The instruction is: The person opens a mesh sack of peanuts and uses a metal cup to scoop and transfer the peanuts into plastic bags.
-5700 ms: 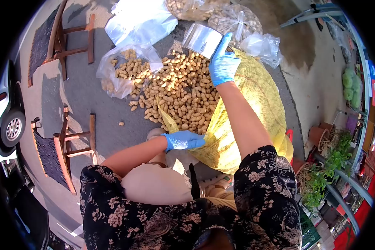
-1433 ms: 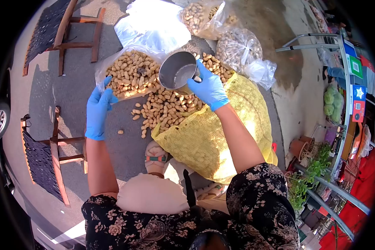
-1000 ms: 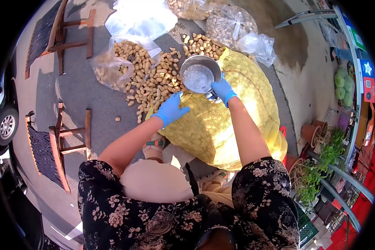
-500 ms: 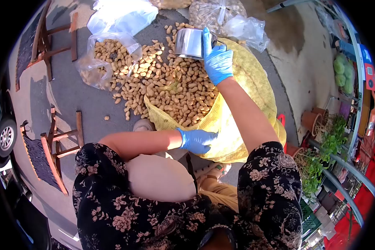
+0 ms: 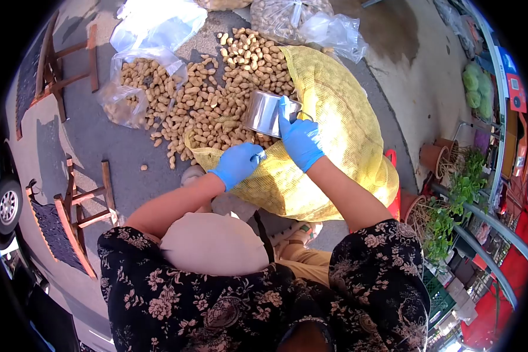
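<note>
My right hand [image 5: 301, 139], in a blue glove, grips a shiny metal cup [image 5: 264, 113] by its handle side. The cup lies tilted on its side, its mouth toward the peanuts [image 5: 217, 108] heaped on the ground. My left hand [image 5: 239, 164], gloved too, is closed on the edge of the yellow mesh sack [image 5: 340, 129], just below the cup. The sack lies on its side with its mouth at the heap. Left of the heap, an open clear plastic bag [image 5: 125, 102] holds peanuts.
White plastic bags [image 5: 158, 26] lie at the top left. A tied bag of peanuts [image 5: 284, 20] sits beyond the heap. Two wooden folding stools [image 5: 79, 220] stand at the left. Potted plants [image 5: 452, 211] and metal rails are on the right, and a car wheel [image 5: 7, 205] is at the far left.
Since half a second ago, the cup has come down and nearer to me over the peanuts. My left hand has moved up and left along the sack's edge and closed. More peanuts lie exposed at the top.
</note>
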A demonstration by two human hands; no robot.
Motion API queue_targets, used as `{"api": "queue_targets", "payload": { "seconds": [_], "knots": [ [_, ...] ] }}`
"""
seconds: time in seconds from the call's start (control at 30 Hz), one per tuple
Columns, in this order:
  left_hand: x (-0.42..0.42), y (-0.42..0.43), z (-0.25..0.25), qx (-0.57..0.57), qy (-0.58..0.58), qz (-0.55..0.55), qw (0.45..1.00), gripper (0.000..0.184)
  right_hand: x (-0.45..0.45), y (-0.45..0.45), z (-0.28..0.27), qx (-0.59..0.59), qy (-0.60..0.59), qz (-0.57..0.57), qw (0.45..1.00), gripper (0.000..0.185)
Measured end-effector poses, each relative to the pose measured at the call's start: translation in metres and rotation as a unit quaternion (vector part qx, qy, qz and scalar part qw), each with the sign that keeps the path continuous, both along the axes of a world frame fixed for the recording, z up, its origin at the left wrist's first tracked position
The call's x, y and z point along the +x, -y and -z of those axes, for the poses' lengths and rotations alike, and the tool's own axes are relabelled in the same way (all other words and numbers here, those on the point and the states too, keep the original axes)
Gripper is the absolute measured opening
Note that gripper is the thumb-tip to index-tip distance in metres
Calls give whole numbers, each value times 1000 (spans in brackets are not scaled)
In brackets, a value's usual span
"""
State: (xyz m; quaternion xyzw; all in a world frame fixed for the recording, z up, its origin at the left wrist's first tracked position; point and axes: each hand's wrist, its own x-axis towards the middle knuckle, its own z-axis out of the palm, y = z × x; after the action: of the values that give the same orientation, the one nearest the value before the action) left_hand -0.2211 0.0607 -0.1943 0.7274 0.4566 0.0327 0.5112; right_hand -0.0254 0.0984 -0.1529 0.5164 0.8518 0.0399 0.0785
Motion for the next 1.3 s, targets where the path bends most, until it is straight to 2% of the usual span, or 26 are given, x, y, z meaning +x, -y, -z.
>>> {"api": "queue_targets", "payload": {
  "seconds": [0.1, 0.17, 0.23, 0.3, 0.33, 0.37, 0.5, 0.6, 0.63, 0.7, 0.8, 0.83, 0.93, 0.97, 1.07, 1.1, 1.2, 1.23, 1.3],
  "knots": [
    [-27, -5, -2, 68, -155, -27, 985, 75, -10, 17, 2, -12, -6, 9, 1000, 65],
    [-36, 6, 9, 73, -202, -17, 977, 93, -25, 29, 1, -21, 36, 19, 999, 67],
    [-36, 18, 11, 90, -225, -27, 970, 114, -34, 33, -1, -78, 24, 36, 996, 68],
    [-40, 20, 5, -54, -233, -30, 970, 118, -43, 40, -9, -132, -13, 57, 990, 70],
    [-41, 18, 2, -123, -235, -33, 964, 121, -49, 46, -9, -105, 29, 39, 993, 71],
    [-45, 22, 7, -115, -221, -37, 968, 123, -54, 52, -4, -131, 24, 53, 990, 71],
    [-55, 42, 26, -45, -132, -121, 983, 122, -77, 56, -15, -187, 33, 120, 975, 74],
    [-55, 51, 53, -10, -62, -158, 985, 108, -79, 47, -30, -232, 30, 142, 962, 77],
    [-52, 50, 53, -54, 29, -196, 979, 102, -78, 46, -31, -245, 31, 147, 958, 78],
    [-42, 46, 48, -140, 209, -264, 931, 89, -72, 43, -28, -276, 2, 173, 946, 80],
    [-24, 33, 40, -336, 319, -277, 842, 77, -64, 33, -34, -322, -40, 218, 920, 82],
    [-23, 25, 41, -395, 238, -262, 848, 75, -61, 30, -37, -338, -54, 232, 911, 82],
    [-3, 17, 16, -289, 289, -346, 844, 82, -47, 25, -32, -320, -96, 263, 905, 86],
    [-2, 17, 22, -222, 280, -327, 875, 90, -40, 24, -26, -316, -102, 271, 903, 85],
    [7, 6, 14, -91, 123, -243, 958, 115, -25, 16, -28, -329, -122, 288, 891, 83],
    [10, 0, -19, -112, 125, -254, 952, 105, -20, 16, -22, -328, -143, 302, 884, 82],
    [4, -13, -26, -40, 148, -175, 973, 98, -5, 11, -6, -307, -198, 299, 881, 84],
    [1, -17, -33, -93, 203, -184, 957, 85, 1, 9, -4, -312, -263, 312, 858, 79],
    [-1, -26, -41, -42, 223, -127, 965, 77, 11, 3, 4, -341, -348, 354, 798, 70]
  ]
}}
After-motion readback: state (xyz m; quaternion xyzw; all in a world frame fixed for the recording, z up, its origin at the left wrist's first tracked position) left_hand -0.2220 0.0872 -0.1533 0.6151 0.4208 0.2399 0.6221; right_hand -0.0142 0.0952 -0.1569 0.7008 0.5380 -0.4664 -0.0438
